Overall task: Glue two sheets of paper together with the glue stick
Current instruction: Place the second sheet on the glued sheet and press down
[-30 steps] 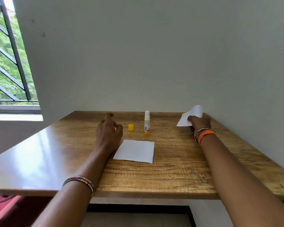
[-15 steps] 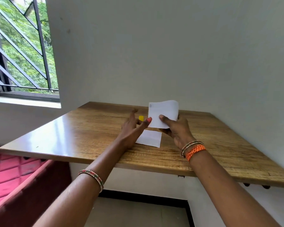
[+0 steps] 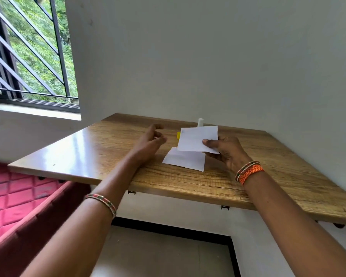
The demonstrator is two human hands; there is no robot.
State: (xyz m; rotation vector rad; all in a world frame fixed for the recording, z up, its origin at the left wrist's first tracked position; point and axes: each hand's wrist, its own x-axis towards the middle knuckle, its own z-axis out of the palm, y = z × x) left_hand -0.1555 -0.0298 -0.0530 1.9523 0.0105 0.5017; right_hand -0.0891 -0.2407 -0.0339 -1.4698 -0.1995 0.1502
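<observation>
One white sheet lies flat on the wooden table. My right hand pinches a second white sheet by its right edge and holds it tilted just above the flat one. Behind the held sheet, only the white top of the uncapped glue stick shows, and a sliver of its yellow cap peeks out at the sheet's left edge. My left hand hovers over the table left of the sheets, fingers loosely curled, holding nothing.
The table is fixed to a white wall at the back and right. A barred window is at the upper left. A red quilted seat sits below the table's left end. Tiled floor shows under the table.
My right hand brought the second sheet from the far right of the table to above the flat sheet. My left hand has drawn back from the sheet's edge. The view swung left.
</observation>
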